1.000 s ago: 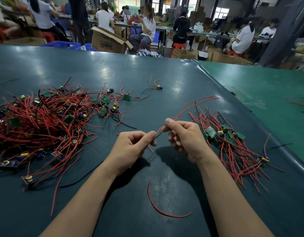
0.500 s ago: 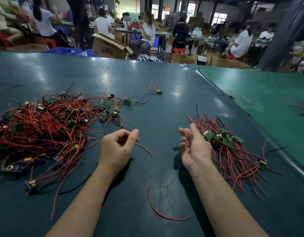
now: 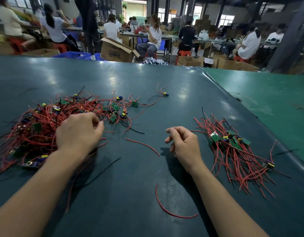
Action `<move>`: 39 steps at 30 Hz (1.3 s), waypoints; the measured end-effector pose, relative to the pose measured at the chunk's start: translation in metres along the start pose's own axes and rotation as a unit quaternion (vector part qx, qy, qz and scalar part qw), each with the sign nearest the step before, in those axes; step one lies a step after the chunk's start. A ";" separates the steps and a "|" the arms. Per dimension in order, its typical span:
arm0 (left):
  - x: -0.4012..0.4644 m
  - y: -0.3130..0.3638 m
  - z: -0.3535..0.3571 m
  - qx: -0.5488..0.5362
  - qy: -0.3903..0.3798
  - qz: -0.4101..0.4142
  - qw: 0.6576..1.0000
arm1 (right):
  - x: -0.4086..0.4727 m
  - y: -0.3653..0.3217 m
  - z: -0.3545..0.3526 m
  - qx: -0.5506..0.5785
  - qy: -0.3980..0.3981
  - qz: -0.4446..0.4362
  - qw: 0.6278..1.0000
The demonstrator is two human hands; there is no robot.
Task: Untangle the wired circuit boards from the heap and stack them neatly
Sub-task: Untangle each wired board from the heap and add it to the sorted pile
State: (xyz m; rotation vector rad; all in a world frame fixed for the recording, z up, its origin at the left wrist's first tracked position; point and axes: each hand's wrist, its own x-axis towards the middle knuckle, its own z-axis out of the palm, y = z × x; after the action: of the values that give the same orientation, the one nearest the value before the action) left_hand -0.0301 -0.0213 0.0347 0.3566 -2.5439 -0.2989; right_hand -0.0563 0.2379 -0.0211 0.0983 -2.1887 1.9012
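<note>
A tangled heap of small green circuit boards with red wires (image 3: 36, 127) lies at the left of the dark teal table (image 3: 130, 194). My left hand (image 3: 79, 132) rests palm down on the heap's right edge. Its fingers curl into the wires, and the hand hides what they touch. A sorted bundle of wired boards (image 3: 233, 147) lies at the right, wires trailing toward me. Just left of that bundle, my right hand (image 3: 183, 144) hovers with loosely curled fingers and holds nothing.
Two loose red wires (image 3: 142, 144) (image 3: 171, 212) and a black wire (image 3: 103, 170) lie between my arms. Stray wired boards (image 3: 135, 104) (image 3: 165, 94) sit beyond the heap. A lighter green table (image 3: 267, 103) adjoins on the right. People work at benches behind.
A second ago both hands held a red-wired board between them. It has since gone to the right bundle. My left hand has moved left onto the heap, and my right hand has relaxed.
</note>
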 end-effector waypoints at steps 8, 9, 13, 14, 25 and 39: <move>0.029 -0.035 -0.015 0.102 -0.189 -0.068 0.974 | 0.003 0.008 0.004 -0.013 -0.029 0.009 0.999; 0.027 -0.034 -0.010 0.108 -0.171 -0.064 0.977 | 0.004 0.009 0.003 -0.016 -0.029 0.008 0.999; 0.023 -0.033 0.003 0.130 -0.089 -0.036 0.987 | 0.005 0.011 0.003 -0.024 -0.027 0.009 0.999; 0.024 -0.034 0.004 0.136 -0.079 -0.031 0.987 | 0.006 0.011 0.003 -0.025 -0.028 0.010 0.999; 0.037 -0.027 0.018 0.189 -0.094 -0.039 0.977 | 0.007 0.012 0.002 -0.034 -0.039 0.026 0.998; -0.005 0.050 -0.001 -0.302 0.246 0.149 0.909 | -0.001 -0.003 0.000 0.021 -0.080 0.024 0.996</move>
State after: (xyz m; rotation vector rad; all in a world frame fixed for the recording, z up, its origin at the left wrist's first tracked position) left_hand -0.0352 0.0270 0.0475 -0.1811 -1.8526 -0.7440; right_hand -0.0546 0.2372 -0.0186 0.2163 -2.2710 2.0315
